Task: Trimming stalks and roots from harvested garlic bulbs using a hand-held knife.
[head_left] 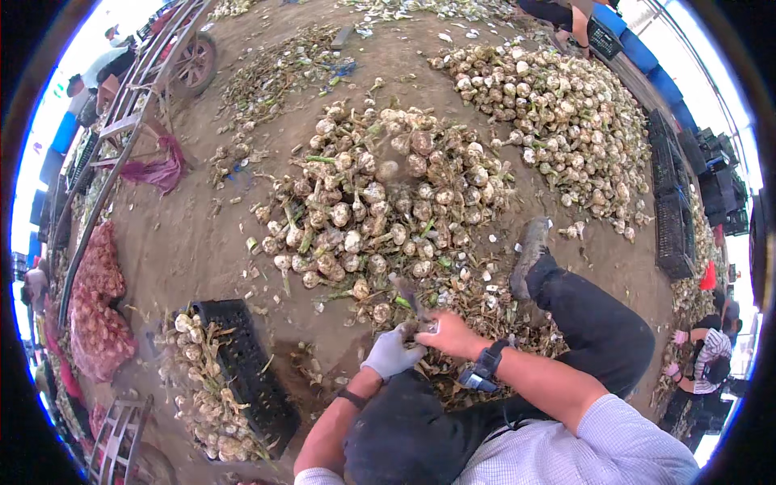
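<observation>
My left hand [393,353], in a pale glove, is closed on a garlic bulb [409,330], which is partly hidden by the fingers. Bare and meeting it from the right, my right hand [450,334] grips a bladed cutting tool [409,296], whose blade points up and away from me. Its exact type is unclear. Just beyond both hands lies a heap of garlic bulbs [376,206] with stalks and dirt on them. Cut stalks and loose skins [491,309] cover the ground between my legs.
A black plastic crate [248,370] with garlic stands at the left, near a red mesh sack [100,309]. A metal handcart [130,121] is at upper left. Another garlic pile [558,121] lies at upper right, beside black crates [673,230]. Other people work around the edges.
</observation>
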A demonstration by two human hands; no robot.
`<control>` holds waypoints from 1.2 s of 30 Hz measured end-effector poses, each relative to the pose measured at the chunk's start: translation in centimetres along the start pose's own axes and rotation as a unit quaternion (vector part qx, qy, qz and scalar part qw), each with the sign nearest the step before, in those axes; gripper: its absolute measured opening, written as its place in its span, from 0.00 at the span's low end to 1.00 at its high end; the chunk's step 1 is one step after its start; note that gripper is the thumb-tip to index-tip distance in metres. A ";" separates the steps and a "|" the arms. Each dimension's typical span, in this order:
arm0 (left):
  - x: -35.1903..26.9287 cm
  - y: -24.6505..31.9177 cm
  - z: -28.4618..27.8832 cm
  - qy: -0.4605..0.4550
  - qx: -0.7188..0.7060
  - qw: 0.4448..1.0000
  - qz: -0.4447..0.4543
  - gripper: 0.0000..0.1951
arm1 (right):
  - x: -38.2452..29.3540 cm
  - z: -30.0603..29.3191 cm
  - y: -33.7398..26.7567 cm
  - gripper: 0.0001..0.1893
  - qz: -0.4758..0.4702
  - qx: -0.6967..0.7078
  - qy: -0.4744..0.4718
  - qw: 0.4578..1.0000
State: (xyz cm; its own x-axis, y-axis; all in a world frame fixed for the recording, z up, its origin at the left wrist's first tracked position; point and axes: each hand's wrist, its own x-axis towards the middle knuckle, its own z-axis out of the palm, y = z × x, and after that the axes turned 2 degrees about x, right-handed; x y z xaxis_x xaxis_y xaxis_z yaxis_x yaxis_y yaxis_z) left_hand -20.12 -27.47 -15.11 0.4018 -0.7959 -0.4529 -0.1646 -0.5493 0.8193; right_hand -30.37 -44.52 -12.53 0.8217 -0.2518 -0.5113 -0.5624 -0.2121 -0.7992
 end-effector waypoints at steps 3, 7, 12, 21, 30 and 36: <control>-0.6 -0.1 -0.2 -0.051 -0.162 0.985 0.028 0.29 | -0.9 -0.7 1.5 0.21 0.099 0.004 -0.066 0.993; 1.0 -1.6 -1.6 0.057 0.175 0.982 0.047 0.36 | -2.1 -8.1 2.3 0.19 0.081 -0.012 0.095 0.992; 5.5 -5.7 -1.0 0.014 0.388 0.921 -0.042 0.35 | -7.1 -31.4 -0.6 0.14 -0.016 0.002 0.417 0.909; 7.0 -7.1 -1.3 0.025 0.404 0.908 -0.112 0.30 | -9.9 -30.1 -0.1 0.17 0.064 0.125 0.457 0.879; 1.7 -2.6 -3.1 0.179 -0.433 0.884 -0.006 0.17 | -5.7 -13.7 2.4 0.35 0.054 -0.062 0.189 0.979; -0.8 1.5 -4.5 0.001 -0.444 0.896 -0.006 0.19 | -4.6 -10.0 -1.7 0.20 -0.037 -0.144 0.110 0.983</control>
State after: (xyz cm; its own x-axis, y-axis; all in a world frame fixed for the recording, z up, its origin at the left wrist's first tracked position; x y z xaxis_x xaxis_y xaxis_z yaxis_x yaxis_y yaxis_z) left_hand -16.63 -26.53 -11.91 0.4014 -0.7901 -0.4632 0.6205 -0.1374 0.7721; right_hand -34.14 -52.46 -5.60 0.8385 -0.4180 -0.3496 -0.5317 -0.4869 -0.6930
